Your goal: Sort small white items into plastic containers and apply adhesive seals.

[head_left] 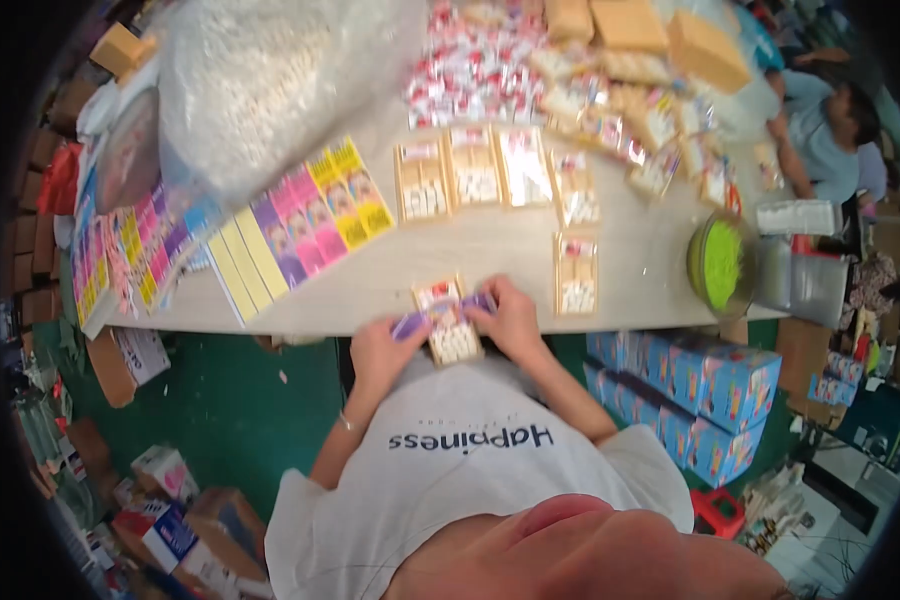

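At the table's near edge lies a small tan tray pack [457, 343] with white pieces in its lower part and a red-and-white patch at its top. A purple label strip [407, 326] crosses the pack, its two ends sticking out at the sides. My left hand [382, 352] pinches the strip's left end against the pack. The fingers of my right hand [510, 318] are closed on its right end. Left of the pack is a label sheet [315, 215] in purple, pink and yellow, with bare pale-yellow strips [242, 264] where labels are gone.
Several similar packs [473, 168] stand in a row beyond my hands, and one pack [576, 275] lies to the right. A large clear bag of white pieces [260, 90] fills the far left. A bowl of green material [722, 265] sits at right. Blue boxes [705, 390] are stacked below.
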A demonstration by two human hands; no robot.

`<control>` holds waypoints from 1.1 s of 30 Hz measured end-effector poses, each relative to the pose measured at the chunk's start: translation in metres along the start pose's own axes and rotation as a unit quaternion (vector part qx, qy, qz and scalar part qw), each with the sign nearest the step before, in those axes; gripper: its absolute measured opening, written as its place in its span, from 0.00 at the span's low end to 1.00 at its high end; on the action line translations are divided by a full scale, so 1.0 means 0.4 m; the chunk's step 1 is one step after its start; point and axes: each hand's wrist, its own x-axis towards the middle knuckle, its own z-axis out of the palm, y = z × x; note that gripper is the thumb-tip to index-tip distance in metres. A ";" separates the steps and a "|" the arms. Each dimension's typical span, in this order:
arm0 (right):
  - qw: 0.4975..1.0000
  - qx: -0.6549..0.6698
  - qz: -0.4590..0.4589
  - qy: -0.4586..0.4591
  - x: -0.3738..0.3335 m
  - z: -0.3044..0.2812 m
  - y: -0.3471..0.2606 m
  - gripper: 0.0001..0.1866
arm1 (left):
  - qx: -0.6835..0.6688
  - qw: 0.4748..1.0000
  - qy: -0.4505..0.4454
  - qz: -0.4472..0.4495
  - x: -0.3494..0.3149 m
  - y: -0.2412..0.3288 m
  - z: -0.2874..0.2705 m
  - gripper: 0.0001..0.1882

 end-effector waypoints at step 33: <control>0.780 0.613 -0.082 -0.099 0.007 -0.094 -0.207 0.10 | -0.723 0.636 -0.269 0.023 -0.006 0.164 -0.062 0.19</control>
